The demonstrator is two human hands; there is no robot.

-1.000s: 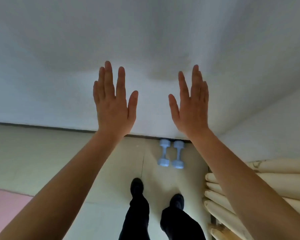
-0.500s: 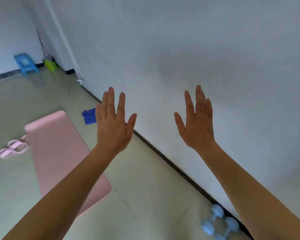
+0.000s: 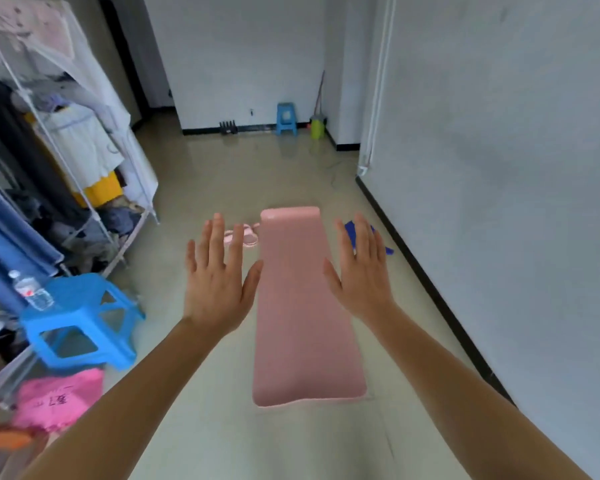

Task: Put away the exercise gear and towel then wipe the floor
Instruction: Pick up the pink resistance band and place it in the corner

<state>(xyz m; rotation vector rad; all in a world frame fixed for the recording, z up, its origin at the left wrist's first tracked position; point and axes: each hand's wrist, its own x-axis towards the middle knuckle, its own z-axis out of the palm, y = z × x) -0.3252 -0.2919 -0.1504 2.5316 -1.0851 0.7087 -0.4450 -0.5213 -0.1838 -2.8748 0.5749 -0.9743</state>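
Head view showed your left hand [image 3: 219, 289] raised just left of the pink mat [image 3: 300, 306], fingers spread and holding nothing, with a pink exercise band [image 3: 245, 236] on the floor beside the mat's far left corner. Your right hand [image 3: 359, 277] was up over the mat's right edge, fingers likewise apart and empty, partly hiding the blue towel [image 3: 350, 233] lying just right of the mat.

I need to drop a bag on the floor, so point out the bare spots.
Bare floor lies beyond the mat up to the far stool, between the near stool and the mat, and in front of the mat's near edge. It is crowded along the clothes rack, and at the mat's far end, where pink gear and a blue cloth flank it.
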